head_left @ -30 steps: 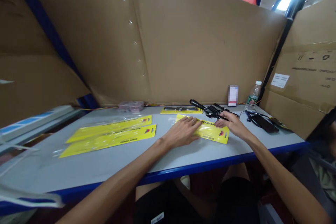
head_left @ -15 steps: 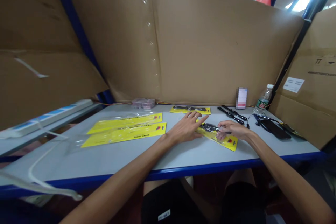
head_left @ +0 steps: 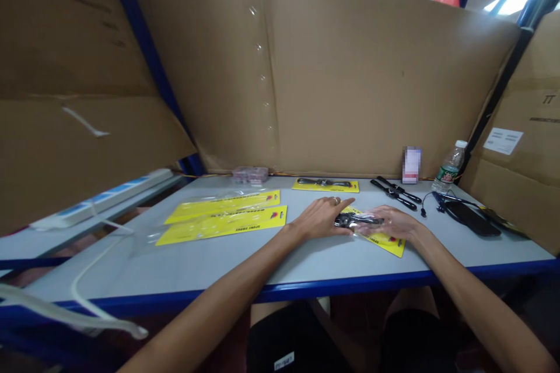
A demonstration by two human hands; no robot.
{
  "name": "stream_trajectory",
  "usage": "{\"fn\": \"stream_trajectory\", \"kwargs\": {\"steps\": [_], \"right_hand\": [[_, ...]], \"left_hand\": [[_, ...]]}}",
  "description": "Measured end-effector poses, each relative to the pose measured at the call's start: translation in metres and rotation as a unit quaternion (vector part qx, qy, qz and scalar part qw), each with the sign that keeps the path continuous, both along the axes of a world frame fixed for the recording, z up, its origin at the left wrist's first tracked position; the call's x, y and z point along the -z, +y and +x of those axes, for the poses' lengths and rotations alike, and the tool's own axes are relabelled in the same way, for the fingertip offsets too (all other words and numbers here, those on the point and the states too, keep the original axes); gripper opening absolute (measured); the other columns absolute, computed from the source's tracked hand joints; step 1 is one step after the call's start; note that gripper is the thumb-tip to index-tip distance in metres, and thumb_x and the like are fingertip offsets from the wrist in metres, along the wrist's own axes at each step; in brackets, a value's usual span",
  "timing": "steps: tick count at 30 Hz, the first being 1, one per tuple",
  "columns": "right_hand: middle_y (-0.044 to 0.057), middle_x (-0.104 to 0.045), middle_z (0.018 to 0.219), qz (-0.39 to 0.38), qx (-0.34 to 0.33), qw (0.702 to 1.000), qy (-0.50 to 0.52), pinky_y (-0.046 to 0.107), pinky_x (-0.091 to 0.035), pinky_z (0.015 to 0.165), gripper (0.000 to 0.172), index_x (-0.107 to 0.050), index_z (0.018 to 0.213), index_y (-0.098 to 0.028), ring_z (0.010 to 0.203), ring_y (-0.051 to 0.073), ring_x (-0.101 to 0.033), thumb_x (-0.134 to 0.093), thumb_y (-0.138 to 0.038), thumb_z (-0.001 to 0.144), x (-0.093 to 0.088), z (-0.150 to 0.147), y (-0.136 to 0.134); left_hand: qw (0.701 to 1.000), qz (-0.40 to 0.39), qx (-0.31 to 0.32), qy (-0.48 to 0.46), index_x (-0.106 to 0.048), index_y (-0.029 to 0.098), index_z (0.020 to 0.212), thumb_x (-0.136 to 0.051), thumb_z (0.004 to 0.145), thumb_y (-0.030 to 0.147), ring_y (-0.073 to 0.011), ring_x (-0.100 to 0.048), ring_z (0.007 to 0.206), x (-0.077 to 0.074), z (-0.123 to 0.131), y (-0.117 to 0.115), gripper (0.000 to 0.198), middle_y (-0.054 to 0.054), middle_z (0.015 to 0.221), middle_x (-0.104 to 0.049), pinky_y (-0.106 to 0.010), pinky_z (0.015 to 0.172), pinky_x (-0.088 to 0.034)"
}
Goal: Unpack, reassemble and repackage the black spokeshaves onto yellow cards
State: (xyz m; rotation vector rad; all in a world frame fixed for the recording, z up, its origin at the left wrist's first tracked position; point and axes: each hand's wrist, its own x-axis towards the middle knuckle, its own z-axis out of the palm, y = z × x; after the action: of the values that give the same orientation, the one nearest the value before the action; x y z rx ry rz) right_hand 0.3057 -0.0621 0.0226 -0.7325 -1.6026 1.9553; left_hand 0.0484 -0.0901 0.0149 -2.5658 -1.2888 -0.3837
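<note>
A long black strap-like item (head_left: 359, 220) lies across a yellow card (head_left: 396, 246) near the front of the table, with clear plastic around it. Between the thumb and fingers of my left hand (head_left: 321, 217) is the item's left end; the index finger points out to the right. My right hand (head_left: 392, 223) is over the item's right end, its fingers blurred by motion and partly hidden. Behind my hands, another black item (head_left: 324, 182) rests on its own yellow card (head_left: 301, 186). Two similar loose black items (head_left: 396, 193) lie to the right.
On the left, two yellow cards (head_left: 262, 218) in clear plastic sleeves lie on the grey table (head_left: 227, 271). A pinkish pack (head_left: 250, 175) sits by the cardboard wall (head_left: 341, 81). At right stand a phone (head_left: 411, 164) and a bottle (head_left: 450, 168), beside a dark flat object (head_left: 471, 218).
The view has turned slightly left. My left thumb and fingers have come round the black item's left end. My right hand has shifted at its right end and is more blurred.
</note>
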Motion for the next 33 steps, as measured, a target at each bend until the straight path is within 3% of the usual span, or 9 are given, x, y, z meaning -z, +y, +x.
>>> {"fn": "stream_trajectory", "kwargs": {"steps": [5,8,14,18,23,25,29,33], "right_hand": [[0.011,-0.080,0.108,0.032,0.018,0.999,-0.004,0.048,-0.049,0.111,0.033,-0.077,0.100,-0.017,0.106,0.027,-0.075,-0.082,-0.038,0.076,0.004,0.005,0.003],[0.012,-0.080,0.109,0.065,0.025,0.997,-0.025,0.044,-0.051,0.108,0.037,-0.076,0.107,-0.016,0.101,0.024,-0.075,-0.079,-0.039,0.077,0.000,0.009,0.003],[0.009,-0.081,0.104,0.175,0.009,0.979,-0.106,0.038,-0.058,0.083,0.037,-0.079,0.108,-0.017,0.087,0.022,-0.074,-0.073,-0.034,0.076,-0.018,0.010,-0.001],[0.004,-0.081,0.097,0.290,0.021,0.943,-0.160,0.039,-0.056,0.083,0.030,-0.082,0.104,-0.022,0.092,0.025,-0.072,-0.066,-0.026,0.079,-0.024,0.000,-0.016],[0.007,-0.079,0.112,0.426,0.061,0.877,-0.211,0.040,-0.047,0.095,0.036,-0.079,0.110,-0.023,0.105,0.027,-0.069,-0.054,-0.015,0.084,-0.028,-0.008,-0.043],[0.007,-0.079,0.108,0.461,0.049,0.855,-0.232,0.036,-0.047,0.087,0.030,-0.078,0.104,-0.023,0.097,0.026,-0.070,-0.057,-0.015,0.084,-0.032,-0.008,-0.047],[0.000,-0.070,0.075,0.505,0.030,0.817,-0.277,0.028,-0.039,0.064,0.012,-0.068,0.089,-0.022,0.067,0.019,-0.059,-0.060,-0.015,0.084,-0.039,-0.004,-0.047],[-0.001,-0.062,0.070,0.529,0.038,0.787,-0.314,0.028,-0.032,0.060,0.015,-0.061,0.097,-0.023,0.061,0.018,-0.051,-0.052,-0.012,0.090,-0.033,0.000,-0.053]], "left_hand": [[1.000,0.018,-0.011,0.010,-0.031,0.018,0.159,-0.068,0.082,0.075,-0.0303,-0.068,0.091,-0.007,0.004,-0.004,0.103,-0.013,0.108,-0.071,-0.038,0.079,-0.049],[0.999,0.039,-0.004,0.027,-0.023,0.014,0.161,-0.064,0.084,0.077,-0.0320,-0.065,0.099,-0.012,0.008,-0.011,0.107,-0.016,0.114,-0.067,-0.041,0.088,-0.048],[0.997,0.055,-0.006,0.052,-0.015,0.012,0.161,-0.059,0.098,0.053,-0.0357,-0.057,0.117,-0.008,0.003,-0.031,0.088,-0.019,0.128,-0.059,-0.046,0.098,-0.043],[0.997,0.048,-0.030,0.058,-0.022,0.017,0.158,-0.061,0.098,0.042,-0.0338,-0.059,0.113,-0.008,-0.007,-0.051,0.077,-0.016,0.125,-0.061,-0.045,0.097,-0.043],[0.994,0.045,-0.052,0.082,-0.032,0.016,0.153,-0.065,0.097,0.046,-0.0346,-0.058,0.111,-0.009,-0.010,-0.069,0.072,-0.019,0.125,-0.060,-0.044,0.094,-0.044],[0.994,0.044,-0.051,0.090,-0.034,0.015,0.152,-0.064,0.096,0.051,-0.0351,-0.058,0.112,-0.008,-0.008,-0.068,0.073,-0.019,0.124,-0.060,-0.044,0.094,-0.044],[0.994,0.047,-0.032,0.094,-0.024,0.014,0.158,-0.059,0.097,0.058,-0.0380,-0.056,0.114,-0.009,-0.002,-0.063,0.083,-0.022,0.126,-0.058,-0.048,0.097,-0.043],[0.995,0.037,-0.003,0.098,-0.017,0.014,0.161,-0.056,0.096,0.038,-0.0376,-0.055,0.116,-0.012,-0.001,-0.068,0.080,-0.020,0.127,-0.058,-0.049,0.099,-0.043]]}}
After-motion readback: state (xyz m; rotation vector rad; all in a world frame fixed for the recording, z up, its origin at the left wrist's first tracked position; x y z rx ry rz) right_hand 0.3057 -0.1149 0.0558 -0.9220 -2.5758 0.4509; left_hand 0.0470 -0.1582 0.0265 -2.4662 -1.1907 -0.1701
